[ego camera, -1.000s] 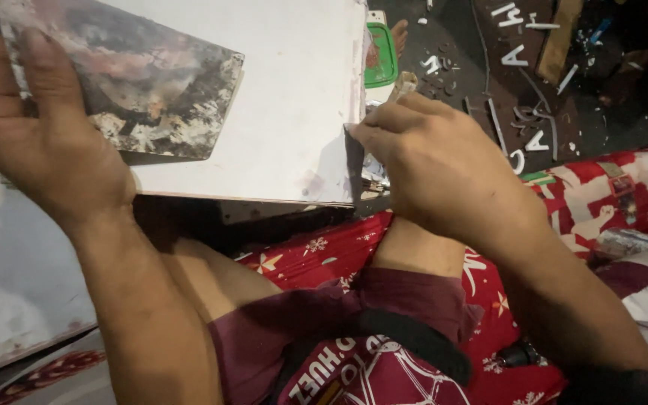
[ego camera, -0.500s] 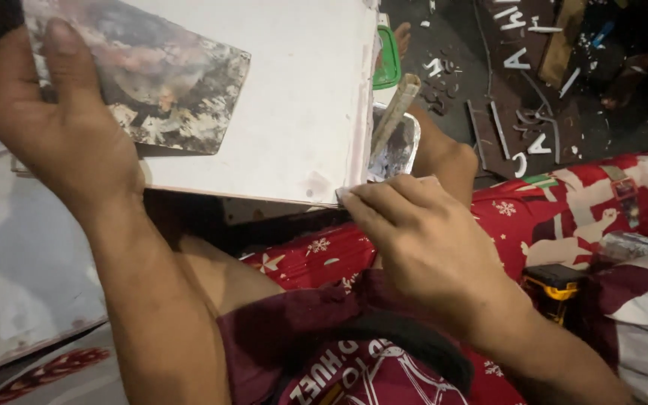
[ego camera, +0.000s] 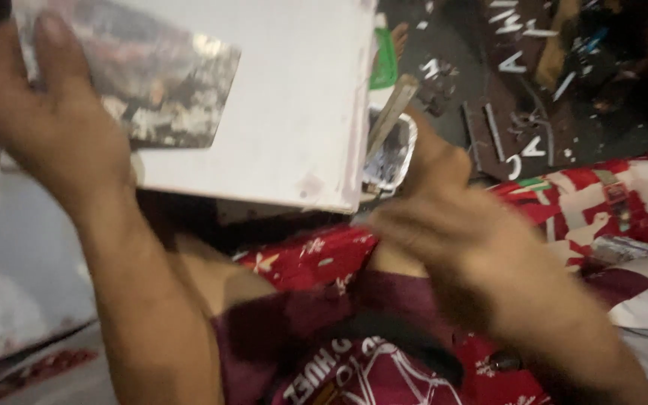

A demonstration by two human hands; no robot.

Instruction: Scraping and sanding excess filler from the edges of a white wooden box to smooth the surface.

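My left hand (ego camera: 54,142) grips a white board (ego camera: 301,97) at its left side. Its thumb presses a smeared metal scraper blade (ego camera: 159,82) flat against the board's face. The board is raised and tilted over my lap. My right hand (ego camera: 451,240) is blurred below and to the right of the board's lower right corner, off the board. Its fingers point left, and nothing shows in them. The blur hides how far they are curled.
A foil tray (ego camera: 399,150) with a flat stick in it lies just behind the board's right edge, beside a green object (ego camera: 385,60). White scraps litter the dark floor (ego camera: 519,112). Red patterned cloth (ego camera: 601,195) lies at right, a pale sheet (ego camera: 16,255) at left.
My right hand, which was pinching the board's lower right edge, has come off it and moved down and to the right. The left hand keeps holding the board and blade.
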